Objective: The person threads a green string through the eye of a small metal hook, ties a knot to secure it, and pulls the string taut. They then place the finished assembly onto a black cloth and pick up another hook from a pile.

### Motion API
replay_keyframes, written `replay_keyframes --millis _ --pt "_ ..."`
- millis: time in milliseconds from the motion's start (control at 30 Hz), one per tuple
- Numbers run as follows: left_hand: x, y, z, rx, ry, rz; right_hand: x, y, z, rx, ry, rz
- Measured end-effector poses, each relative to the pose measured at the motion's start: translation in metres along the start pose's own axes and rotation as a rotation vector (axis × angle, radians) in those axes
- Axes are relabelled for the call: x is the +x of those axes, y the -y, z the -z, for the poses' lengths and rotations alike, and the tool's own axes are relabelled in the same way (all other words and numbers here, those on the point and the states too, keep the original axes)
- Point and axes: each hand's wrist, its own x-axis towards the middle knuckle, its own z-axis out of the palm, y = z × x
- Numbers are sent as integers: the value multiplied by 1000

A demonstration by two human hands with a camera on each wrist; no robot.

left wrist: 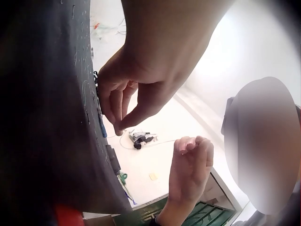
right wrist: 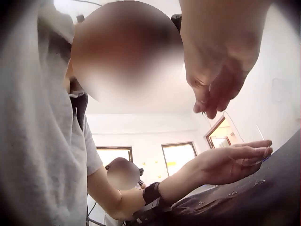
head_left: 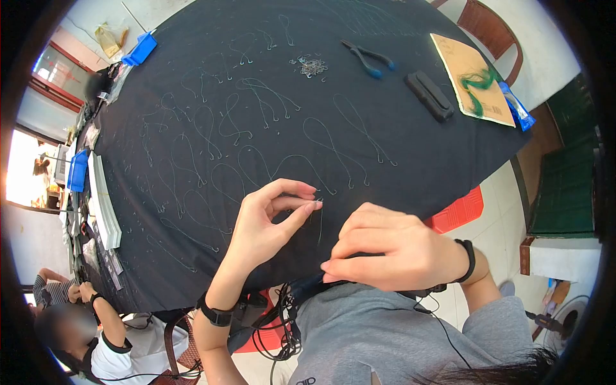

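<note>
My left hand (head_left: pixel 263 218) is raised over the front of the black cloth, with thumb and index finger pinching a thin fishing line (head_left: pixel 321 226) that hangs from the fingertips. A small shiny bit shows at those fingertips, too fine to make out. To its right, my right hand (head_left: pixel 394 250) has curled fingers, thumb against index finger. The left wrist view shows the line (left wrist: pixel 165 142) running across to the right hand's fingertips. Beyond the left hand, several looped lines with fish hooks, such as one hooked line (head_left: pixel 333 149), lie spread on the cloth.
A heap of loose hooks (head_left: pixel 312 67) lies far on the black cloth (head_left: pixel 410 160). Near it are blue-tipped pliers (head_left: pixel 369 59), a black case (head_left: pixel 428 96) and cardboard (head_left: pixel 471 58) bearing green thread (head_left: pixel 478 80). Another person (head_left: pixel 122 346) sits at the left. A red stool (head_left: pixel 459 210) stands below the right edge.
</note>
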Motion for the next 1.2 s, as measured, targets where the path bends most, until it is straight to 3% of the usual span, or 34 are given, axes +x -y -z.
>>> replay_keyframes --millis 200,367,667,800,933,1067,1200 --pt "-1 2 -2 -74 -50 -17 2 6 -36 -26 -196 131" --pt "-3 1 -4 -127 -66 4 2 8 -54 9 -196 206" --pt "-7 0 -7 -104 -116 -51 -2 15 -21 171 65 107" --pt "-12 -6 -13 321 -89 -362 2 9 29 -6 80 -217" --pt "-19 -9 -21 470 -26 -520 9 -31 61 11 334 -319" --pt "-22 -4 -25 656 21 -629 23 -76 55 83 588 -263" --pt "-21 -3 -24 794 73 -733 39 -105 35 111 705 -176"
